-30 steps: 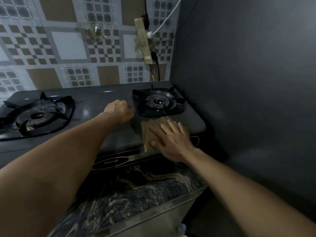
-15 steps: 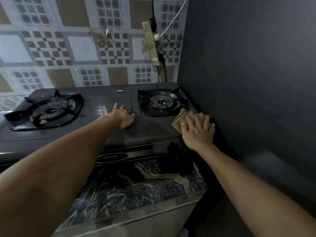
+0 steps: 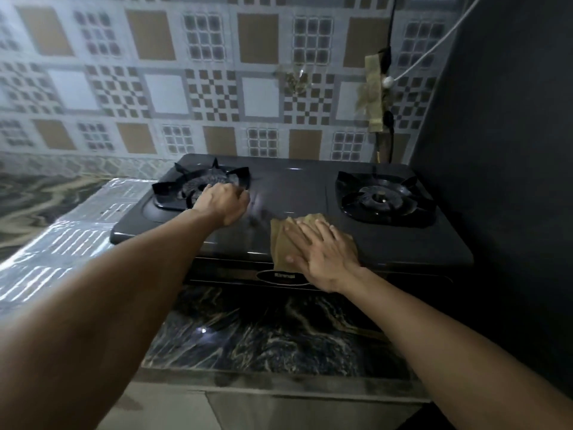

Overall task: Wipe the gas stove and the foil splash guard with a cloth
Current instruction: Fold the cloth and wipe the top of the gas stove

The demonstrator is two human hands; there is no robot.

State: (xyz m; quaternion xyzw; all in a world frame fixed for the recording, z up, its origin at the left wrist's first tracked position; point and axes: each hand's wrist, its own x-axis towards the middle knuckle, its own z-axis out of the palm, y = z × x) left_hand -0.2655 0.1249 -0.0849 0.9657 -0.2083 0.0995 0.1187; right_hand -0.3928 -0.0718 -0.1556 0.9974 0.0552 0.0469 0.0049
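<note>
The dark two-burner gas stove (image 3: 294, 187) sits on a marbled counter. A folded tan cloth (image 3: 283, 243) lies flat on the stove's front middle, near the front edge. My right hand (image 3: 325, 252) presses down on it with fingers spread. Beside the left burner (image 3: 198, 187), my left hand (image 3: 224, 204) rests on the stove top with its fingers curled. The patterned foil splash guard (image 3: 201, 94) covers the wall behind the stove. More foil (image 3: 74, 231) lies on the counter to the left.
The right burner (image 3: 384, 198) is just beyond the cloth. A dark wall (image 3: 502, 150) stands close to the stove's right side. A power strip (image 3: 373, 94) with a white cable hangs at the back right corner. The marbled counter edge (image 3: 273, 333) lies below the stove.
My right hand slid the cloth from the stove's right front corner leftward to the front middle. My left hand moved left, next to the left burner, and the view shifted right.
</note>
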